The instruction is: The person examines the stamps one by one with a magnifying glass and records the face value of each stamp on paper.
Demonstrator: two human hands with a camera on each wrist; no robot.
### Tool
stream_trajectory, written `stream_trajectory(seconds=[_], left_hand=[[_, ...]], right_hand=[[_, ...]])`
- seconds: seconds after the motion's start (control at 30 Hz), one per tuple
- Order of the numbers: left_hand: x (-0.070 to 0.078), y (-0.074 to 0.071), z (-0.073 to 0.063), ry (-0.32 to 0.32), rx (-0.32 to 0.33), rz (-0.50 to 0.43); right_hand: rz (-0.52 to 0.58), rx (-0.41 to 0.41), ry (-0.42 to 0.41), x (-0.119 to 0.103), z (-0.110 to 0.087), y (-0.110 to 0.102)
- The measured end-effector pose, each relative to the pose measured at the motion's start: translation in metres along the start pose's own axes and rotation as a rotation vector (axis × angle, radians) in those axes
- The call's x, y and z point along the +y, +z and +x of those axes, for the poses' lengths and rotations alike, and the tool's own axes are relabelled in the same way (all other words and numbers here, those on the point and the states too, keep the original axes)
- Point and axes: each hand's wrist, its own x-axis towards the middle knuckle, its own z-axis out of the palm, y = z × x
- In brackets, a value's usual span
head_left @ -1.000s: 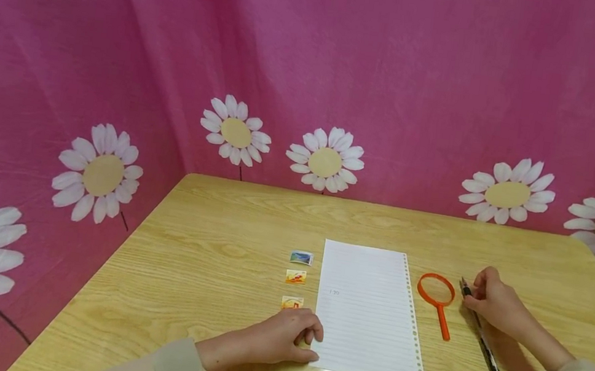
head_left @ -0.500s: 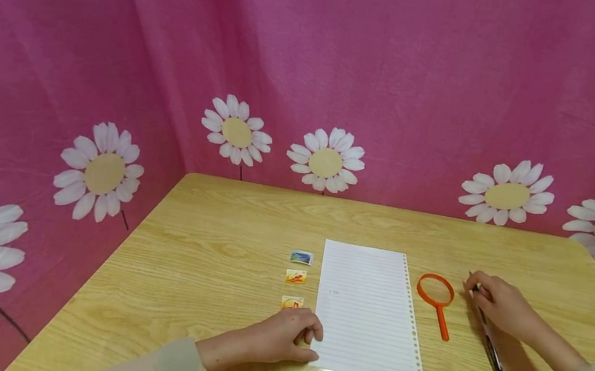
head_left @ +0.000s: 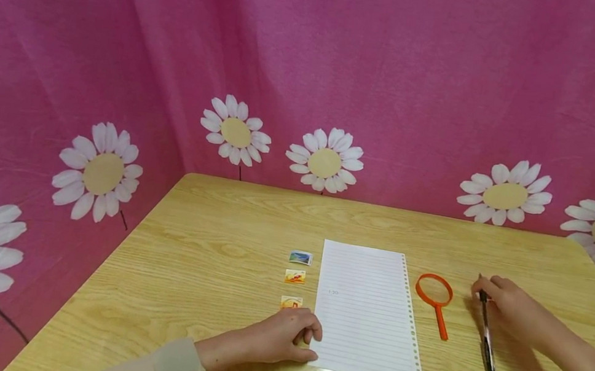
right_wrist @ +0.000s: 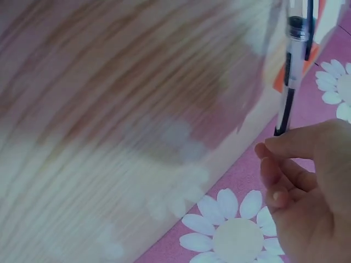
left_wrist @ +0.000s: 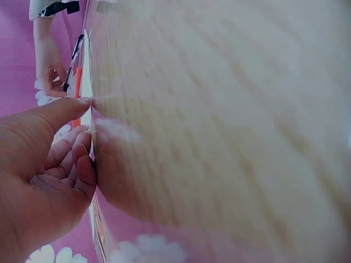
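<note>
In the head view, my left hand (head_left: pixel 284 335) rests at the lower left edge of a lined sheet of paper (head_left: pixel 365 317), thumb and bent fingertips touching it. Small handwriting stands on the sheet's left side. My right hand (head_left: pixel 508 304) pinches the far end of a clear-barrelled black pen (head_left: pixel 487 339), which slants toward the near side of the table. The right wrist view shows the pen (right_wrist: pixel 289 76) at the thumb and index fingertips, the other fingers loosely bent. Between paper and pen lies an orange magnifying glass (head_left: pixel 441 321).
Three stamps lie in a column left of the paper: a blue-green stamp (head_left: pixel 301 258), a yellow stamp (head_left: pixel 295 277) and another yellow stamp (head_left: pixel 291 302), partly behind the left hand. Behind the wooden table (head_left: pixel 200 248) hangs a pink curtain (head_left: pixel 401 68) with daisies.
My right hand has shifted a little to the right, taking the pen's far end with it, so the pen now lies less slanted. The left hand and paper stay put.
</note>
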Motion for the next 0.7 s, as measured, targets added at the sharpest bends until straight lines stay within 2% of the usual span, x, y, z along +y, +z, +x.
stream_trajectory(seconds=[0.13,0.27,0.43,0.57,0.7], left_hand=[[-0.001,0.0,0.0,0.0,-0.001,0.002],[-0.001,0.0,0.0,0.004,-0.003,0.003],[-0.001,0.001,0.001,-0.004,-0.005,-0.003],[0.0,0.0,0.001,-0.011,-0.006,-0.008],[0.0,0.0,0.001,-0.009,-0.006,-0.009]], right_hand=[[-0.088,-0.02,-0.034,0.0,-0.003,-0.001],[-0.175,-0.055,-0.031,-0.002,-0.005,-0.003],[-0.266,-0.046,-0.039,-0.003,-0.006,-0.004],[-0.248,-0.036,-0.009,-0.006,-0.004,-0.006],[-0.11,0.005,0.03,-0.011,-0.001,-0.006]])
